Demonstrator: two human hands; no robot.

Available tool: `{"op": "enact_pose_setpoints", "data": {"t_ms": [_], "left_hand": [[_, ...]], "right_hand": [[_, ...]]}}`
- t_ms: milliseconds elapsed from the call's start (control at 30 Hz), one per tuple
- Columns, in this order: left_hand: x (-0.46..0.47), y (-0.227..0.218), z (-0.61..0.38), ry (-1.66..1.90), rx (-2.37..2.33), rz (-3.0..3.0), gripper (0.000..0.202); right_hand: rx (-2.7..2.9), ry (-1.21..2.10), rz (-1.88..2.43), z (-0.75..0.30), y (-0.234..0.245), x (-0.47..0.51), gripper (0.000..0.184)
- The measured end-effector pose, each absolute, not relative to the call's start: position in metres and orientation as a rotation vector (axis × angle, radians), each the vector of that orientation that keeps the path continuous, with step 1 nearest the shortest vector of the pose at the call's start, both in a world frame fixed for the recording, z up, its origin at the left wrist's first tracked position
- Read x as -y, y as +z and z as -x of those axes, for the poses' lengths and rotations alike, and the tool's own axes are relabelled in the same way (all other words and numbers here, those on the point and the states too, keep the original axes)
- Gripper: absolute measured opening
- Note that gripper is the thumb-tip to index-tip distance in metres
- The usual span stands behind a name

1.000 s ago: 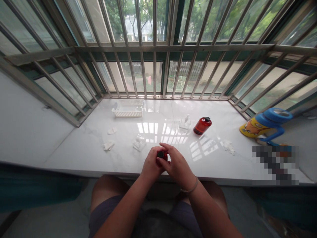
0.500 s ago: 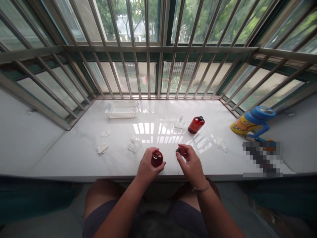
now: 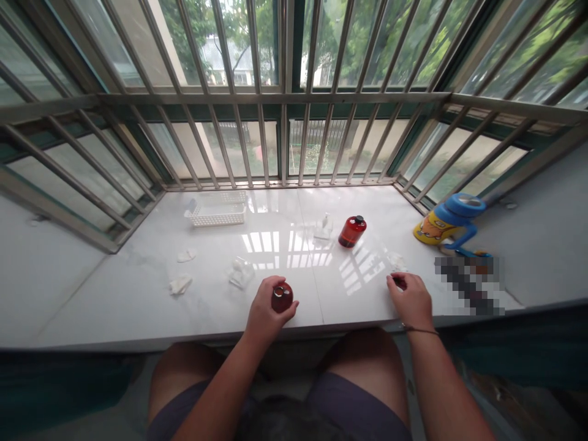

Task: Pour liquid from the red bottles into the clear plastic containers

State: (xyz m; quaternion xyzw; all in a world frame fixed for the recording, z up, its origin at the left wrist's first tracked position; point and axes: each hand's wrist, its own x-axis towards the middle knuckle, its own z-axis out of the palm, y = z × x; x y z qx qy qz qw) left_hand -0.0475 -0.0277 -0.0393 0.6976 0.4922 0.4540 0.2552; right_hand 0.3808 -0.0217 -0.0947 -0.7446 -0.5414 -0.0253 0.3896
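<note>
Below and left of the standing amber-red bottle (image 3: 346,232), my feed shows the left hand (image 3: 267,310) closed around a second red bottle (image 3: 282,297). The fingers curl around its body and hold it upright, with the neck facing up, uncapped, and a pale ring at the mouth. I can't tell from here whether its base touches the white marble sill (image 3: 138,306) or sits just above it, but the hand is close to the sill's front edge.

Below and right of the standing bottle, the right hand (image 3: 411,300) rests on the sill, half closed, its fingertips (image 3: 397,280) drawn together on a small dark item (image 3: 399,282). It looks like a bottle cap, though it's too small in my view to be sure. A tissue wad (image 3: 397,262) lies just beyond those fingertips.

Just left of the standing bottle is a clear plastic pump dispenser (image 3: 324,228). Farther left I can see a clear plastic piece (image 3: 240,273), two more tissue wads (image 3: 180,284) and a white plastic basket (image 3: 215,214). Well to its right, a yellow and blue cartoon cup (image 3: 443,223) stands beside a pixelated patch (image 3: 468,285) that I can't make out. Steel window bars (image 3: 275,61) run behind them all.
</note>
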Motion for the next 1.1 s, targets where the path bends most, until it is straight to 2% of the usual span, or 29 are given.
{"op": "enact_pose_setpoints", "data": {"t_ms": [200, 333, 567, 700, 833, 967, 1033, 1100], "left_hand": [[0.029, -0.039, 0.047, 1.245, -1.324, -1.894, 0.054], [0.031, -0.038, 0.047, 1.258, -1.321, -1.877, 0.056], [0.030, -0.037, 0.046, 1.258, -1.320, -1.874, 0.057], [0.028, -0.040, 0.044, 1.274, -1.315, -1.879, 0.060], [0.025, -0.044, 0.043, 1.277, -1.315, -1.915, 0.073], [0.028, -0.043, 0.050, 1.304, -1.291, -2.003, 0.081], [0.031, -0.040, 0.056, 1.363, -1.316, -2.029, 0.077], [0.032, -0.037, 0.064, 1.475, -1.422, -2.016, 0.066]], "right_hand": [[1.502, -0.107, 1.897, -0.402, -0.110, 0.013, 0.028], [1.549, -0.139, 1.862, -0.400, -0.114, 0.013, 0.029], [1.542, -0.252, 1.734, -0.361, -0.090, 0.039, 0.030], [1.585, -0.063, 1.601, -0.300, -0.071, 0.071, 0.022], [1.653, 0.190, 1.380, -0.226, -0.054, 0.097, 0.011], [1.817, 0.425, 1.114, -0.169, -0.036, 0.107, 0.019], [1.863, 0.490, 1.020, -0.151, -0.030, 0.109, 0.022], [1.879, 0.528, 0.976, -0.139, -0.027, 0.111, 0.019]]}}
